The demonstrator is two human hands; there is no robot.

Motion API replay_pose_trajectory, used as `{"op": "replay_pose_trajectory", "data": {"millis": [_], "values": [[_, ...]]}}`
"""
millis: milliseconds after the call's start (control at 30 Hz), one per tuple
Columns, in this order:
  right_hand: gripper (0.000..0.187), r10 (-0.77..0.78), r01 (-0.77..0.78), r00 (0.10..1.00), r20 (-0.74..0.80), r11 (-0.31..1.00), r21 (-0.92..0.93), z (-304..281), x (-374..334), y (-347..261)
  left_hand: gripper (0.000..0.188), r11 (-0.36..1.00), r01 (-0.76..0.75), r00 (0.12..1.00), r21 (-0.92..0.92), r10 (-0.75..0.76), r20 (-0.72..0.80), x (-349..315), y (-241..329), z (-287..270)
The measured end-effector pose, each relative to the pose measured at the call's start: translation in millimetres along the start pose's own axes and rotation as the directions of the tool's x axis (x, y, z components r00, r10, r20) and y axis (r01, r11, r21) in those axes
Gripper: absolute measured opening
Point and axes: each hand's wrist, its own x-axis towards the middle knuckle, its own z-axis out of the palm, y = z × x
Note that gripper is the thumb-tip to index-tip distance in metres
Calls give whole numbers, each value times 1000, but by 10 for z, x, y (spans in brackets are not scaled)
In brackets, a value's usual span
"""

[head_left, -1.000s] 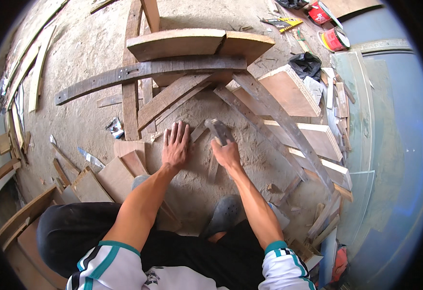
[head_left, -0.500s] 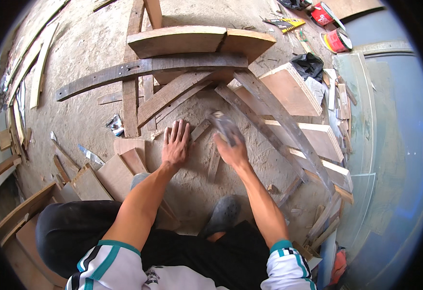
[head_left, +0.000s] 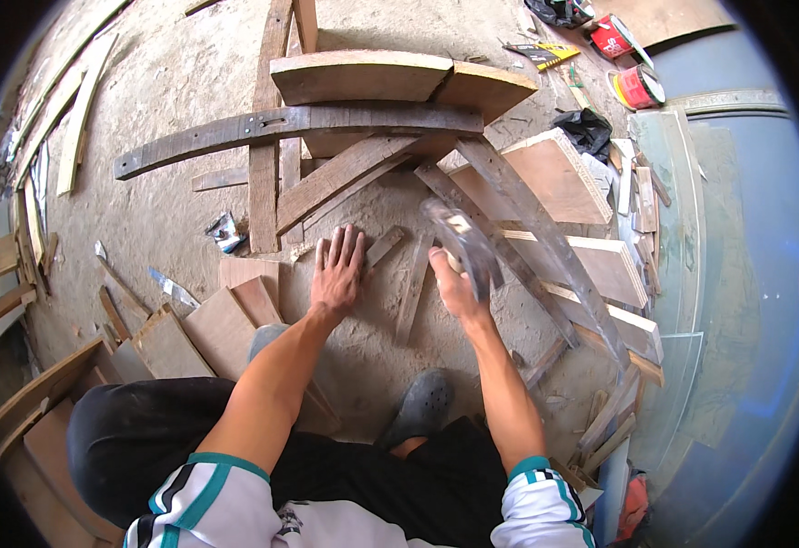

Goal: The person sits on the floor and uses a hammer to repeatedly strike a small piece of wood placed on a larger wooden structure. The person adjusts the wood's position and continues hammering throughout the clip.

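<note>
My right hand [head_left: 459, 292] is closed around a hammer [head_left: 466, 242], whose dark head is smeared by motion above the floor. My left hand [head_left: 334, 274] lies palm down with its fingers stretched out. Beside its forefinger and thumb is a short wooden piece [head_left: 385, 247]; whether the hand touches it I cannot tell. Between the two hands a thin wooden strip [head_left: 412, 290] lies on the concrete. Just beyond them stands a weathered wooden frame, with a long curved bar [head_left: 199, 135] across it and slanting legs [head_left: 546, 247] to the right.
Plywood offcuts [head_left: 555, 178] lean along the right, near glass sheets [head_left: 683, 210]. More boards [head_left: 203, 333] lie by my left knee. A yellow-handled saw [head_left: 546, 55], red cans [head_left: 639, 87] and a black bag [head_left: 585, 132] are at the far right. Long wooden strips [head_left: 84, 114] lie at the far left.
My right hand has moved right with the hammer, away from the short wooden piece. The left hand stays flat, and the whole view has shifted slightly.
</note>
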Motion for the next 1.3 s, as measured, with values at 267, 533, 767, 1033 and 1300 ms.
{"op": "replay_pose_trajectory", "data": {"millis": [267,533,767,1033,1300], "values": [[35,506,-483,856,109,856,-187,315,56,310,70,999,-32,999,7,32,-7,55,29,22],[32,145,-150,988,60,984,97,168,-82,185,69,999,-39,999,-7,39,-9,41,44,39],[30,317,-312,946,61,947,-80,249,-17,28,69,1000,-11,1000,-15,11,-8,27,-18,37],[32,195,-185,980,36,964,-193,358,-51,452,68,999,-24,999,-29,23,-31,36,83,-3],[28,79,-78,982,-171,997,12,258,-102,5,67,1000,-16,999,-13,16,-51,25,35,2]]}}
